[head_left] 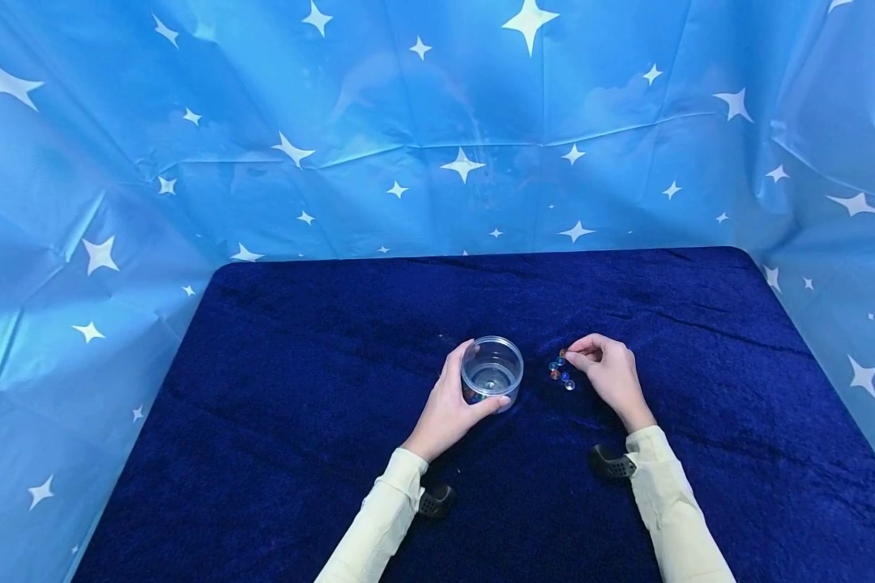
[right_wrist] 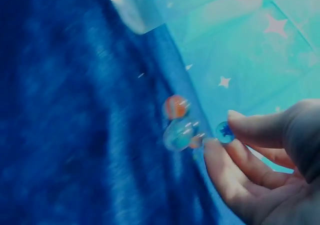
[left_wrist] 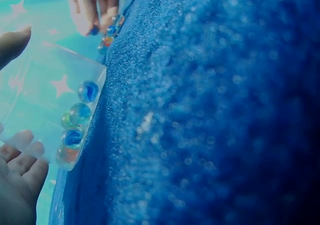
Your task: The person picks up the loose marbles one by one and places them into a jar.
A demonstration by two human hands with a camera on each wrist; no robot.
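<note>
My left hand [head_left: 454,405] grips a clear round plastic jar [head_left: 492,366], fingers on its far left side and thumb across the near side. In the left wrist view, several glass marbles [left_wrist: 80,114] lie at the bottom of the jar, seen through its wall. My right hand [head_left: 609,373] pinches a blue marble [right_wrist: 225,132] between thumb and fingertips, as the right wrist view shows. Right beside that hand, several loose marbles [head_left: 555,374], orange, blue and clear, lie in a small cluster on the cloth, to the right of the jar.
A dark blue plush cloth [head_left: 321,364] covers the table. Behind and at the sides hangs a blue curtain [head_left: 379,97] with white stars. Black wrist devices [head_left: 612,462] sit at both cream sleeves [head_left: 674,502].
</note>
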